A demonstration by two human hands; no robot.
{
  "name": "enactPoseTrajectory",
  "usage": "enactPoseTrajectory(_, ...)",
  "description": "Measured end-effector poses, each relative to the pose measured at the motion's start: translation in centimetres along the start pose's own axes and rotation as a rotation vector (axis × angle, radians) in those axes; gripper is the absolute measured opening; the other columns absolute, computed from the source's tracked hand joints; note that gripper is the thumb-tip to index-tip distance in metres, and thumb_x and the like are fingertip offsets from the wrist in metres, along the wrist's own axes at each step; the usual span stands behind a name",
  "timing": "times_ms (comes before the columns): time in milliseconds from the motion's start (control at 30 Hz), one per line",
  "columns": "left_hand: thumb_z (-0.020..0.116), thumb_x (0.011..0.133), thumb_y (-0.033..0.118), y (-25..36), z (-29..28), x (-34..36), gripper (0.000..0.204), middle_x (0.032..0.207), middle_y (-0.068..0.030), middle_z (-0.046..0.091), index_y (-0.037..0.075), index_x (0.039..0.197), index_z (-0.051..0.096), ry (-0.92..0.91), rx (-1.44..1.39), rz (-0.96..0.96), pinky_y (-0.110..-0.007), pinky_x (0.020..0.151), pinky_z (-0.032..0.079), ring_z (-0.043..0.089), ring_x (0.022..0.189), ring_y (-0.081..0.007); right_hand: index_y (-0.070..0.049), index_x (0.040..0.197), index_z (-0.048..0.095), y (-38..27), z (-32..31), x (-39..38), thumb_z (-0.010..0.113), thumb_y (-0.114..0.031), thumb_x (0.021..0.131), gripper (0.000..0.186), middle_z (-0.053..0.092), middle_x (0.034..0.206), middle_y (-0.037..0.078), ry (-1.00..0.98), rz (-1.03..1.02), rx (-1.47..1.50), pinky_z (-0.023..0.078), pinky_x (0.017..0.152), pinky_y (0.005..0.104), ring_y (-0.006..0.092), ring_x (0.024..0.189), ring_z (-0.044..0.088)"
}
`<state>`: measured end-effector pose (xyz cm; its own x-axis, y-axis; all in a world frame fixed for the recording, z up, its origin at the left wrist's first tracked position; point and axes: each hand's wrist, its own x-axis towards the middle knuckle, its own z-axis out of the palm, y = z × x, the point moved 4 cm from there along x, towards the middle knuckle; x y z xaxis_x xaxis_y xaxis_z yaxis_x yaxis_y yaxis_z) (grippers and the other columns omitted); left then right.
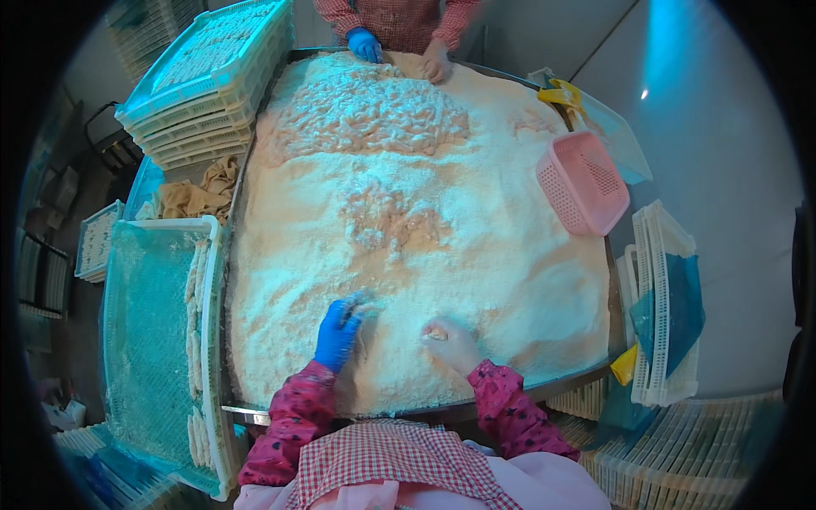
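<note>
My left hand (337,337), in a blue glove, reaches over the pale crumbs (297,246) near the table's front edge. Its fingers are bent around something whitish and crumb-covered, blurred at the tips. My right hand (455,347), pale and dusted with crumbs, is curled closed just to the right, low over the same layer; what lies inside its fingers is too hidden to name. Ahead of both hands sits a small patch of pinkish, partly coated pieces (387,221). A larger heap of wet-looking pale strips (365,115) covers the far part of the table.
At left, a mesh-lined tray (153,331) holds a row of coated strips. Behind it lies a brown cloth (200,194) beside stacked filled trays (200,93). A pink basket (582,183) rests on the right edge, near white racks (659,306). Opposite, a co-worker's gloved hand (365,44) touches the heap.
</note>
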<state>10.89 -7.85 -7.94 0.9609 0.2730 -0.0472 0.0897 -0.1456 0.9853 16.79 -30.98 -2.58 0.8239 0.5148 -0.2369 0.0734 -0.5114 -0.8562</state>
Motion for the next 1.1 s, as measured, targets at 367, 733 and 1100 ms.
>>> enactPoseTrajectory(367,0.043,0.094,0.033,5.6,-2.6,-1.6,0.049,0.091,0.0001,0.051,0.011,0.135,0.031,0.097,-1.356,-0.303,-0.026,0.06,0.047,0.049,0.066,-0.0085,-0.007,0.097,0.062,-2.3,5.8,8.6,0.057,-0.007,0.081,0.017,0.058,0.1,0.003,-0.073,-0.138,0.178,0.044,0.075,0.0265,0.014,0.086,0.056)
enactPoseTrajectory(733,0.041,0.095,0.028,11.1,-0.3,0.4,0.058,0.134,-0.019,0.036,0.015,0.143,0.009,0.453,-0.975,0.071,-0.036,0.1,0.033,0.041,0.118,-0.0229,-0.002,0.129,0.04,-11.1,10.3,2.8,0.04,-0.013,0.093,0.037,0.047,0.127,0.01,-0.097,0.116,1.524,0.037,0.096,0.0298,0.0195,0.11,0.049)
enactPoseTrajectory(1100,0.035,0.093,0.035,13.1,1.6,-2.3,0.063,0.143,-0.016,0.02,0.004,0.141,0.01,0.189,-0.779,0.42,-0.036,0.109,0.013,0.019,0.132,-0.0267,-0.008,0.141,0.021,-16.4,8.6,0.5,0.024,-0.042,0.095,0.057,0.011,0.147,0.019,0.127,-0.693,0.205,0.008,0.108,0.0426,0.0349,0.136,0.008)
